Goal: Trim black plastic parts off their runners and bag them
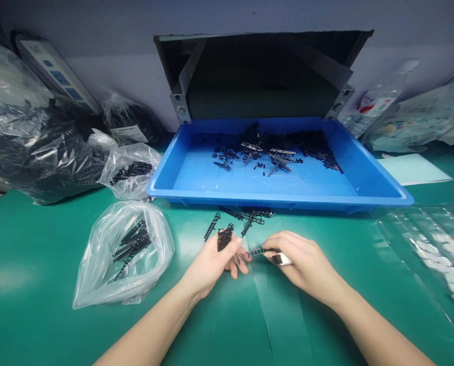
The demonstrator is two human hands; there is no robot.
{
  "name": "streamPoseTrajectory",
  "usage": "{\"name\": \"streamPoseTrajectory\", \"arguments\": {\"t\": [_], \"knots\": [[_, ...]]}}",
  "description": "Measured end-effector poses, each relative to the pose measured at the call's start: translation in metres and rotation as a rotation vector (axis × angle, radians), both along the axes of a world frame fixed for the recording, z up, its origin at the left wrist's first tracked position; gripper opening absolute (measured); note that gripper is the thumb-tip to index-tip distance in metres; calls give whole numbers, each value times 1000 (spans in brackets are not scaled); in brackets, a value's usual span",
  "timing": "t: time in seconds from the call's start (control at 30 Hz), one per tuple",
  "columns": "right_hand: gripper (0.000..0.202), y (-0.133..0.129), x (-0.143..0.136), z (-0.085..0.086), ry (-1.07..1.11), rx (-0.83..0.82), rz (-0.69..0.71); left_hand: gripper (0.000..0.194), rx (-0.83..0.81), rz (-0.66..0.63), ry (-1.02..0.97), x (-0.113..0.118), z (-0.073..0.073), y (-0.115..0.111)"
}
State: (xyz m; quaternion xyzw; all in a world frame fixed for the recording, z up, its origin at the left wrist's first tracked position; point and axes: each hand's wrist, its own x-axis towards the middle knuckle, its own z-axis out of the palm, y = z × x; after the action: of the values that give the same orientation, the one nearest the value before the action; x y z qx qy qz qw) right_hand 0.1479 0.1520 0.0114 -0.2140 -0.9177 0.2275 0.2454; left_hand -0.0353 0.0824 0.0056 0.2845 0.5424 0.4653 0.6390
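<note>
My left hand is closed around a bunch of small black plastic parts, which stick up above the thumb. My right hand pinches a black plastic strip with a row of holes, whose far end reaches the left fingertips. A small white and dark object is also tucked in the right hand; its kind does not show. Just beyond the hands, several loose black strips lie on the green table. More black parts are heaped in a blue tray.
At left stand an open clear bag with black strips, a smaller bag and a large bag. A chute opening sits behind the tray. Clear trays with white round parts lie at right, below a plastic bottle.
</note>
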Motion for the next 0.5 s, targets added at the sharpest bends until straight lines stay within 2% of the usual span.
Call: {"name": "streamPoseTrajectory", "arguments": {"t": [0.1,0.2,0.33,0.47,0.5], "knots": [[10,-9,-6,-1,80,19,-202,32,-21,223,-68,5,-1,1],[9,-24,-16,-5,115,33,-374,39,25,318,-150,14,-3,-1],[12,-41,-27,-11,98,18,-350,34,26,324,-147,25,-4,-8],[15,-44,-28,-7,49,-82,-256,17,53,252,-3,22,-3,-11],[16,-41,-26,-5,28,-119,-248,18,80,231,41,20,-2,-11]]}}
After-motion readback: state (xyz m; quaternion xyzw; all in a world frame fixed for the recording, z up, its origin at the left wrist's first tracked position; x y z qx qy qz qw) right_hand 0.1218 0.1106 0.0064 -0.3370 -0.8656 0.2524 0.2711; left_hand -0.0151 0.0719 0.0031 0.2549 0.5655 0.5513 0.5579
